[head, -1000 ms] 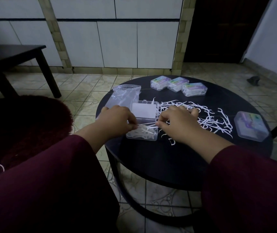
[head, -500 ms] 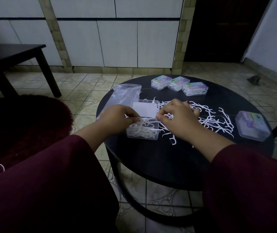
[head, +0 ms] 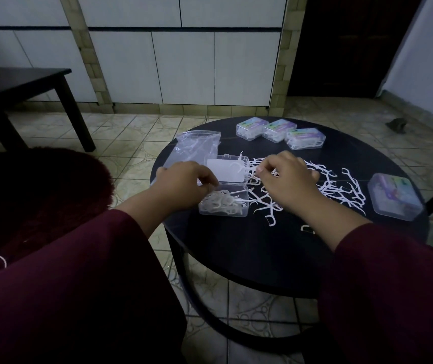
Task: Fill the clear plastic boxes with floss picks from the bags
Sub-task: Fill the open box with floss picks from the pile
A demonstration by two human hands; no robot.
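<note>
An open clear plastic box (head: 223, 207) sits at the left of the round black table (head: 262, 253), partly filled with white floss picks; its lid (head: 225, 170) lies flat behind it. My left hand (head: 183, 185) is at the box's left edge, fingers curled, pinching floss picks that lie in the box. My right hand (head: 286, 179) rests on the loose floss picks (head: 341, 187) just right of the lid, its fingertips curled and pinching some of them. A crumpled clear bag (head: 197, 145) lies behind the box.
Three closed, filled boxes (head: 279, 130) stand in a row at the table's back edge, and another closed box (head: 394, 197) sits at the right edge. A dark table (head: 26, 82) stands on the tiled floor at far left, with a dark red cushion (head: 39, 193) nearer.
My right hand has moved from the box's right edge back and to the right onto the loose pile. My left hand has stayed at the box.
</note>
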